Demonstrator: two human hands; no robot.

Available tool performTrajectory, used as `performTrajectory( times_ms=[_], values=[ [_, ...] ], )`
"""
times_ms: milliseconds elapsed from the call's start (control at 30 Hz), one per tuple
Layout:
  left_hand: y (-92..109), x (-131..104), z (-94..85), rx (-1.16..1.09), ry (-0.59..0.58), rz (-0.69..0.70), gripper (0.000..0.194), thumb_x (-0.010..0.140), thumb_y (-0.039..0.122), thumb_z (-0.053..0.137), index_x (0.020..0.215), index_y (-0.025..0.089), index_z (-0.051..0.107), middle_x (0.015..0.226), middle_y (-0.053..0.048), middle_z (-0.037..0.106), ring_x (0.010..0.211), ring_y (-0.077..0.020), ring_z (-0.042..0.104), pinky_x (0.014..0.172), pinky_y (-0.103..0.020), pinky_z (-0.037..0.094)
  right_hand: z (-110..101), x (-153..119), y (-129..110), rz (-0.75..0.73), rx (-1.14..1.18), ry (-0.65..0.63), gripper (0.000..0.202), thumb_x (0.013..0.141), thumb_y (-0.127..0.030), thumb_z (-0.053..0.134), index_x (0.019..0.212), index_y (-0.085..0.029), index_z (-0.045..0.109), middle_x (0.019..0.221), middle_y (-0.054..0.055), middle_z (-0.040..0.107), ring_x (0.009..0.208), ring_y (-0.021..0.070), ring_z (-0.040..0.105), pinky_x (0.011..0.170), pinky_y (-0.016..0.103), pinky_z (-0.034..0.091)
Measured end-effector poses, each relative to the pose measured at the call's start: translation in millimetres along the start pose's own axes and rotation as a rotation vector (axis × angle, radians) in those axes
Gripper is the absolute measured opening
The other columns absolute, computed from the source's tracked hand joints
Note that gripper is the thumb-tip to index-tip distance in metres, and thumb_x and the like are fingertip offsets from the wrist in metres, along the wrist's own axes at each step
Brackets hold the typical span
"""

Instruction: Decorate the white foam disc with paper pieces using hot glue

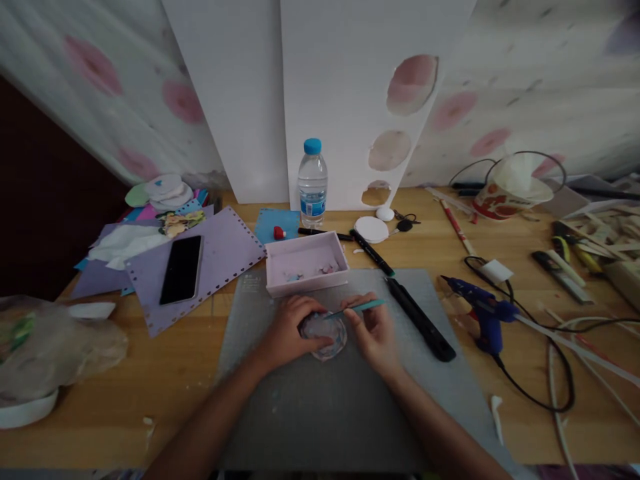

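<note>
On the grey cutting mat, my left hand is closed on the edge of a round, clear, shallow piece with pale patches on it, perhaps a small dish. Thumb and fingers lie on its left side. My right hand pinches a slim teal stick-like tool, whose left end reaches over the top of the round piece. What that tip is like is too small to tell. Just behind both hands sits an open pale pink box with small colourful bits inside.
A black cutter lies right of my right hand, near a blue glue gun with its cord. Behind the box stands a water bottle. A phone rests on purple paper. White cut-out boards lean at the back.
</note>
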State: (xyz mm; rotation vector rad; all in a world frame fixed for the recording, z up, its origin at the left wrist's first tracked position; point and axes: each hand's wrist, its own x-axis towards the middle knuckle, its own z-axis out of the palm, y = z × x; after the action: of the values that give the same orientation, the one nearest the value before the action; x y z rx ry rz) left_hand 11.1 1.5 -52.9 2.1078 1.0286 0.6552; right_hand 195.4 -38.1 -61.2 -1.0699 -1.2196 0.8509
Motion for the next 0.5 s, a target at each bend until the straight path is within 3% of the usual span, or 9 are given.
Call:
performTrajectory(
  times_ms=[500],
  values=[
    [-1.4,0.2,-1.5,0.005,-0.046,0.013,0.048,0.064,0.039,0.083,0.103,0.021,0.063,0.103,-0.004,0.067,0.1,-0.0248,0.057,0.089,-0.038,0.038,-0.2,-0.4,1.1,-0.014,-0.061,-0.046,0.004,0.088,-0.021,0.06,0.089,-0.023,0.056,0.085,0.002,0.06,0.081,0.0179,0.059,0.074,0.033,0.047]
  ],
)
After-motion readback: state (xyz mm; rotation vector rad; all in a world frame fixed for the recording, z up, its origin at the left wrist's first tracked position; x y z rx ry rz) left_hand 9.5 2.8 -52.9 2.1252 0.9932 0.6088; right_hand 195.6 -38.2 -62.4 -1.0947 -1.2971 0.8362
